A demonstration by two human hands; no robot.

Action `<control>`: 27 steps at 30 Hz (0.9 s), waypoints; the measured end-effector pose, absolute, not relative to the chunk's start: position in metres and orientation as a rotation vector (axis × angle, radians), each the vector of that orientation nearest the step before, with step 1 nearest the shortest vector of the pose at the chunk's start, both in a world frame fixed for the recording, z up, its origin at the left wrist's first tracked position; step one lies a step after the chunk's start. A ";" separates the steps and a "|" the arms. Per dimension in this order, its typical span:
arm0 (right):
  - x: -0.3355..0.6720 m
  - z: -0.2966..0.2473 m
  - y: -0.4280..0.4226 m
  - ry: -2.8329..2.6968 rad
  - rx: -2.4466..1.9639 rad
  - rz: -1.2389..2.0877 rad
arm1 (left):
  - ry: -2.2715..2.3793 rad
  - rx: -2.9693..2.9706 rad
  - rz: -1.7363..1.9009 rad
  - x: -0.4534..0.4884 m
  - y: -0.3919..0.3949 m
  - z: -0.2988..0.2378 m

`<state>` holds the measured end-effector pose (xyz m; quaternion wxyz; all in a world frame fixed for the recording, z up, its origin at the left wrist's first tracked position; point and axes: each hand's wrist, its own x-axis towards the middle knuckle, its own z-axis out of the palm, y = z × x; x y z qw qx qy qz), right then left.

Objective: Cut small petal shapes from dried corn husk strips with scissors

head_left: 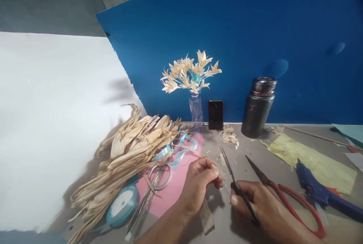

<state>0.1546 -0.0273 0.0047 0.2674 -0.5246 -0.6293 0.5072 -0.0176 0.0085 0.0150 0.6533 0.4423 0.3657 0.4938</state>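
Note:
My left hand (202, 178) is closed in a pinch on a strip of dry corn husk (207, 217), whose tail hangs below the palm over the grey table. Small husk ends poke out at the fingertips. Just to the right, my right hand (252, 202) grips black-handled scissors (231, 166), blades pointing up and away. Whether the blades touch the husk is unclear. Beside that hand lie larger scissors with red handles (303, 210). Husk scraps (229, 136) are scattered on the table ahead of both hands.
At left are a bundle of dry corn husks (136, 149), a blue ribbon roll (123, 204), wires (150, 198) and pink paper (167, 195). Husk flowers in a bottle (196, 111), a phone (215, 115) and a flask (258, 108) stand behind. A glue gun (320, 187) lies right.

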 end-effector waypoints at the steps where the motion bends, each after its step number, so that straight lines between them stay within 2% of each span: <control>1: 0.155 0.006 -0.028 -1.728 -1.420 1.363 | 0.828 1.005 1.117 -0.018 0.009 0.015; 5: 0.156 0.010 -0.029 -1.832 -1.425 1.318 | 0.835 0.992 1.113 -0.019 0.009 0.015; 13: 0.159 0.006 -0.024 -1.409 -1.356 1.276 | 0.863 1.060 0.979 -0.013 0.005 0.016; 20: 0.160 0.014 -0.027 -1.280 -1.229 1.377 | 0.705 0.879 0.953 -0.008 0.001 0.005; 27: 0.159 0.007 -0.026 -1.312 -1.275 1.356 | 0.828 0.861 0.896 -0.004 -0.003 0.010</control>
